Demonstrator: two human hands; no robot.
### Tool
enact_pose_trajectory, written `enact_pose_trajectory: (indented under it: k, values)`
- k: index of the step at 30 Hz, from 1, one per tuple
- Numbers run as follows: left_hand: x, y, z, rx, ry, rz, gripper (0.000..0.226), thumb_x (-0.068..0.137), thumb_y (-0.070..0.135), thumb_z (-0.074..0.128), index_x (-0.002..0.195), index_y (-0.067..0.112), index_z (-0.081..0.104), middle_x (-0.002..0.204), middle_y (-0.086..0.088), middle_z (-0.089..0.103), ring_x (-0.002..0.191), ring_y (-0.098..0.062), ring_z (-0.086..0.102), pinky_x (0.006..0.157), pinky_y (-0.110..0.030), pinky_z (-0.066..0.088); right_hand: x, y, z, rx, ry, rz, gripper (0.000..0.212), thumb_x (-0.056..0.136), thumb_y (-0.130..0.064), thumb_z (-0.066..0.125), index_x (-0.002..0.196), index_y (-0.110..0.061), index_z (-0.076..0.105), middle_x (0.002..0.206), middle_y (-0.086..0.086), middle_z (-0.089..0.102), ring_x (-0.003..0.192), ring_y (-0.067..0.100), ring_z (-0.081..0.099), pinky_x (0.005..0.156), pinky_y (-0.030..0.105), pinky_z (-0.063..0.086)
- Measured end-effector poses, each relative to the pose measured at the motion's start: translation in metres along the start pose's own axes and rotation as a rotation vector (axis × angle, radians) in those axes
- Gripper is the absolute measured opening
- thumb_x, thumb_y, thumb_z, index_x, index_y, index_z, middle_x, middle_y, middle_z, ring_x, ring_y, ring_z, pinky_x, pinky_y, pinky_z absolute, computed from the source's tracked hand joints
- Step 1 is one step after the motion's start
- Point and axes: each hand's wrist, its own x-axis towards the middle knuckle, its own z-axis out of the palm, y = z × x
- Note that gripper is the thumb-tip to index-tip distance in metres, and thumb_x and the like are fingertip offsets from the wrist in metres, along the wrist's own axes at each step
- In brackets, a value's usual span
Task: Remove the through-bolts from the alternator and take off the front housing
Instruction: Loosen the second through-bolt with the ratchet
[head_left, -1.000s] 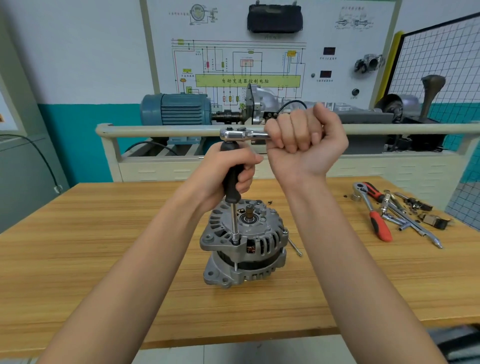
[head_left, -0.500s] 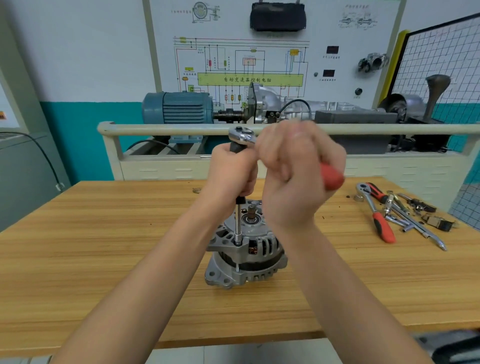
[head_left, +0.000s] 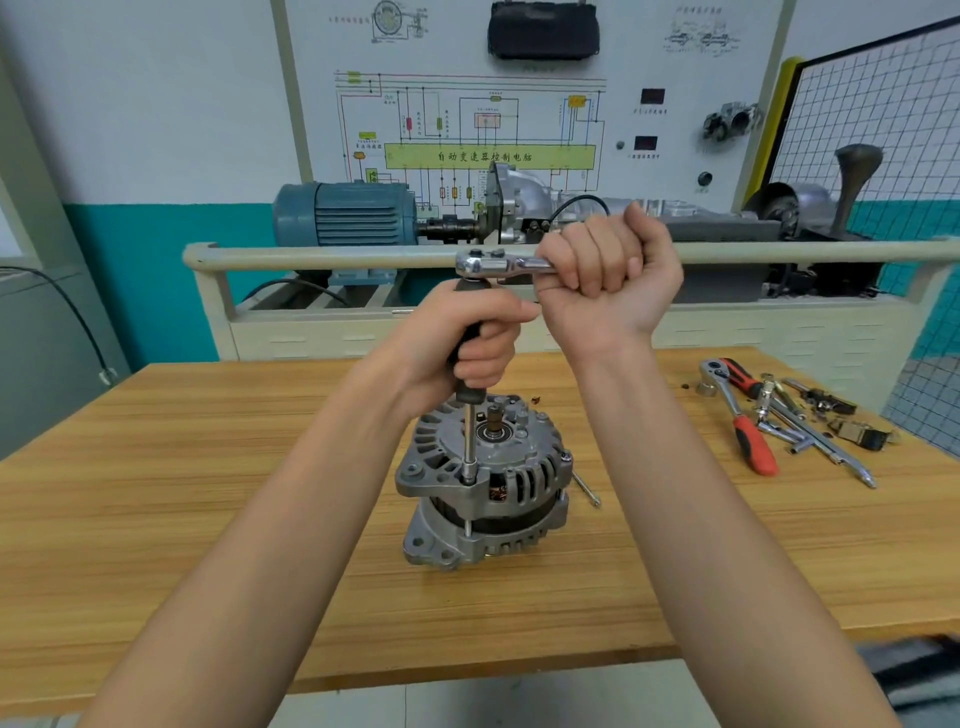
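Note:
A grey alternator stands upright on the wooden table, its finned front housing on top. A long extension bar rises straight up from a through-bolt at the housing's near rim. My left hand grips the bar's black handle. On top of the bar sits a chrome ratchet head. My right hand is fisted around the ratchet's handle, which points right. One loose bolt lies on the table just right of the alternator.
Several tools lie at the table's right end, among them a red-handled ratchet and chrome extension bars. Behind the table stands a training bench with a cream rail, a blue motor and a wiring-diagram board.
My right hand has swung the ratchet handle from pointing toward me back out to the right. My left hand has kept its grip on the extension bar.

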Motion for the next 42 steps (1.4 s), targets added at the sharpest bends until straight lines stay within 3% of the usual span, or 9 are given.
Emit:
enact_pose_trajectory:
  k: [7, 11, 14, 19, 23, 26, 34, 38, 42]
  values:
    - [0.006, -0.007, 0.010, 0.010, 0.367, 0.078, 0.053, 0.087, 0.002, 0.050, 0.044, 0.022, 0.028, 0.036, 0.007, 0.020, 0.030, -0.009, 0.013, 0.036, -0.013, 0.015, -0.013, 0.013, 0.008, -0.278, -0.086, -0.178, 0.051, 0.085, -0.011, 0.037, 0.034, -0.019, 0.032, 0.032, -0.005, 0.024, 0.034, 0.012, 0.014, 0.040, 0.022, 0.022]
    - [0.009, -0.010, 0.019, 0.036, 0.511, 0.120, 0.056, 0.085, -0.001, 0.050, 0.040, 0.026, 0.032, 0.037, 0.008, 0.023, 0.031, -0.009, 0.015, 0.036, -0.013, 0.015, -0.033, 0.032, 0.012, -0.663, -0.323, -0.486, 0.042, 0.080, -0.006, 0.044, 0.043, -0.023, 0.035, 0.040, -0.006, 0.030, 0.038, 0.010, 0.023, 0.046, 0.028, 0.020]
    - [0.008, -0.011, 0.019, 0.062, 0.564, 0.135, 0.045, 0.085, -0.001, 0.047, 0.050, 0.022, 0.031, 0.036, 0.010, 0.026, 0.032, -0.007, 0.018, 0.037, -0.013, 0.015, -0.041, 0.044, 0.014, -0.891, -0.349, -0.636, 0.035, 0.079, -0.011, 0.046, 0.048, -0.023, 0.036, 0.048, -0.009, 0.036, 0.043, 0.010, 0.027, 0.049, 0.030, 0.021]
    - [0.001, -0.009, 0.006, -0.010, 0.351, 0.117, 0.044, 0.083, 0.000, 0.055, 0.049, 0.018, 0.033, 0.038, 0.005, 0.025, 0.032, -0.009, 0.019, 0.037, -0.016, 0.018, -0.026, 0.027, 0.012, -0.599, -0.376, -0.389, 0.046, 0.083, -0.005, 0.038, 0.043, -0.025, 0.032, 0.036, -0.005, 0.026, 0.036, 0.006, 0.023, 0.045, 0.024, 0.020]
    - [-0.001, -0.003, -0.001, -0.065, 0.074, 0.055, 0.034, 0.075, 0.011, 0.056, 0.045, 0.018, 0.040, 0.039, 0.003, 0.030, 0.032, -0.009, 0.025, 0.038, -0.018, 0.022, -0.006, 0.006, 0.003, -0.131, -0.114, -0.024, 0.050, 0.084, -0.014, 0.038, 0.034, -0.016, 0.034, 0.030, -0.004, 0.026, 0.037, 0.011, 0.010, 0.041, 0.022, 0.019]
    - [0.001, -0.003, 0.001, -0.027, 0.037, 0.042, 0.041, 0.075, 0.007, 0.062, 0.044, 0.017, 0.037, 0.035, 0.005, 0.027, 0.028, -0.007, 0.021, 0.035, -0.014, 0.018, 0.004, 0.003, -0.002, 0.003, 0.006, 0.016, 0.048, 0.082, -0.016, 0.038, 0.034, -0.016, 0.032, 0.030, -0.004, 0.023, 0.039, 0.010, 0.007, 0.041, 0.022, 0.016]
    - [0.004, -0.008, 0.010, -0.005, 0.348, 0.097, 0.056, 0.088, 0.000, 0.049, 0.042, 0.023, 0.026, 0.035, 0.006, 0.018, 0.029, -0.008, 0.012, 0.036, -0.010, 0.014, -0.025, 0.026, 0.013, -0.501, -0.281, -0.305, 0.050, 0.087, -0.006, 0.035, 0.040, -0.023, 0.030, 0.035, -0.007, 0.031, 0.037, 0.011, 0.018, 0.045, 0.026, 0.021]
    - [0.006, -0.010, 0.016, 0.091, 0.543, 0.110, 0.037, 0.086, -0.002, 0.048, 0.056, 0.018, 0.041, 0.052, -0.003, 0.036, 0.051, -0.015, 0.031, 0.046, -0.019, 0.025, -0.043, 0.048, 0.015, -0.898, -0.349, -0.626, 0.038, 0.081, -0.010, 0.047, 0.046, -0.023, 0.038, 0.047, -0.008, 0.037, 0.041, 0.011, 0.028, 0.048, 0.030, 0.021]
    - [0.002, -0.011, 0.013, 0.068, 0.511, 0.130, 0.046, 0.086, -0.001, 0.050, 0.048, 0.021, 0.034, 0.039, 0.005, 0.028, 0.035, -0.011, 0.022, 0.039, -0.013, 0.019, -0.040, 0.046, 0.016, -0.827, -0.358, -0.569, 0.038, 0.079, -0.010, 0.046, 0.048, -0.024, 0.028, 0.042, -0.005, 0.029, 0.040, 0.009, 0.026, 0.047, 0.030, 0.019]
